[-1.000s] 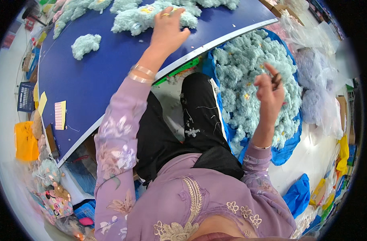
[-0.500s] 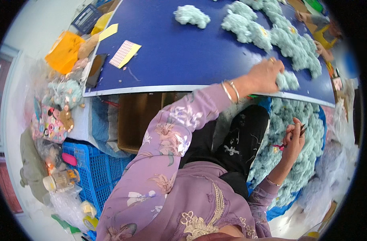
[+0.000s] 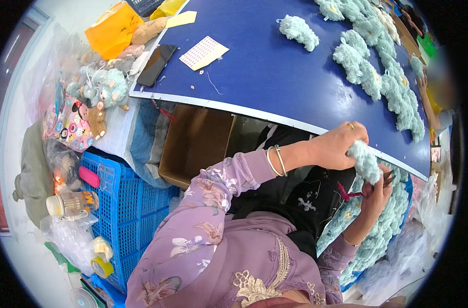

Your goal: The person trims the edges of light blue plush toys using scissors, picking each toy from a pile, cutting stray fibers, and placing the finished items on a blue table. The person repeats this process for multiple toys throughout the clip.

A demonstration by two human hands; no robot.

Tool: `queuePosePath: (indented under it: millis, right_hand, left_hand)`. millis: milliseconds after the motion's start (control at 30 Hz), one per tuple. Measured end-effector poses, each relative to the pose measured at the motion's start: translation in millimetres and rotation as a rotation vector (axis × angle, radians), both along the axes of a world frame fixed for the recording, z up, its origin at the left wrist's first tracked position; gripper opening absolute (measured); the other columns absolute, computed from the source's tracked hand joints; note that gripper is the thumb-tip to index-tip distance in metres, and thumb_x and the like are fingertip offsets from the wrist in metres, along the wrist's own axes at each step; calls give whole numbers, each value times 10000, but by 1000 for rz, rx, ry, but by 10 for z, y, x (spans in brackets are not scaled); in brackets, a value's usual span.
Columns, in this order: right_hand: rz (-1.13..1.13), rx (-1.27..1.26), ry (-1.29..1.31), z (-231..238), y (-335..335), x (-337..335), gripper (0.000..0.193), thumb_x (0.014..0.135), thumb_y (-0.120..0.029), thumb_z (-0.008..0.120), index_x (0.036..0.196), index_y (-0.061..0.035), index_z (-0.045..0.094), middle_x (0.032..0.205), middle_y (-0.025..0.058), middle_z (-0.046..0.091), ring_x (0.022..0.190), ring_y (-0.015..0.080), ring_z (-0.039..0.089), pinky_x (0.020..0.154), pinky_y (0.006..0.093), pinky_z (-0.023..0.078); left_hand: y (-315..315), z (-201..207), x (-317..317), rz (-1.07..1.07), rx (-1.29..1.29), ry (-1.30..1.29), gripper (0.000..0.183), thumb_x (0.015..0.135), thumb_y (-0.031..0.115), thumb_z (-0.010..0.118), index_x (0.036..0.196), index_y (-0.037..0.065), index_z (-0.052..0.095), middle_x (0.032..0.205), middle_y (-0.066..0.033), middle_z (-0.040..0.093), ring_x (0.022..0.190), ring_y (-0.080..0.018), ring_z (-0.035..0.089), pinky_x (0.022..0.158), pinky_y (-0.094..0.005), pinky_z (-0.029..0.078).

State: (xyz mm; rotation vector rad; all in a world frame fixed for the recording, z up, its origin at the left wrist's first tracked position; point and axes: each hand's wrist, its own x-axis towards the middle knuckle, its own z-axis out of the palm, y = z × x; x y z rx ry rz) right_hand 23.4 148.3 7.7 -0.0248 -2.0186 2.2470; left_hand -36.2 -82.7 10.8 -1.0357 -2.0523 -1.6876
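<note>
My left hand (image 3: 341, 146) grips a small pale teal plush piece (image 3: 364, 163) just off the near edge of the blue table (image 3: 254, 72). Right beneath it, my right hand (image 3: 376, 195) is closed around small snips with a red cord (image 3: 347, 194) hanging from them; only a bit of the dark blades shows. The fingers of that hand come up against the plush piece's lower end. Below my right hand lies a heap of similar teal plush pieces (image 3: 393, 220) in a blue-edged container beside my leg.
More teal plush pieces (image 3: 370, 77) lie on the table's right half, with one (image 3: 299, 32) apart. A phone (image 3: 157, 65) and a label sheet (image 3: 204, 53) lie at the left. Beneath are a cardboard box (image 3: 195, 141) and blue crate (image 3: 141, 210). A co-worker's hand (image 3: 421, 82) is across.
My left hand has brought the plush piece from the tabletop down over the edge, and my right hand has risen to meet it. The view has shifted, so the table sits further right.
</note>
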Motion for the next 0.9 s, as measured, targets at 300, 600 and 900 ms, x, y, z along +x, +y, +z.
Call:
queuePosePath:
  millis: [300, 600, 900]
  right_hand:
    - [-252, 348, 155, 71, -491, 1, 135, 923, -95, 626, 1003, 0, 574, 859, 4, 579, 681, 32, 491, 564, 174, 387]
    - [-75, 132, 44, 165, -676, 144, 147, 950, -165, 587, 978, -21, 599, 706, -27, 537, 547, 24, 423, 472, 175, 311]
    - [100, -281, -154, 128, -624, 109, 205, 959, -182, 562, 1053, -4, 602, 689, 15, 541, 470, 34, 368, 428, 190, 274]
  left_hand:
    - [72, 90, 420, 189, -35, -46, 373, 771, 208, 685, 1082, 79, 526, 672, -121, 597, 614, -311, 623, 574, -424, 484]
    - [70, -163, 355, 214, 214, -98, 212, 817, 84, 607, 1001, 18, 525, 678, -122, 616, 563, -190, 608, 515, -342, 481]
    - [15, -122, 490, -207, 553, -822, 116, 882, -32, 455, 995, -14, 471, 759, -103, 618, 535, -75, 519, 498, -218, 455]
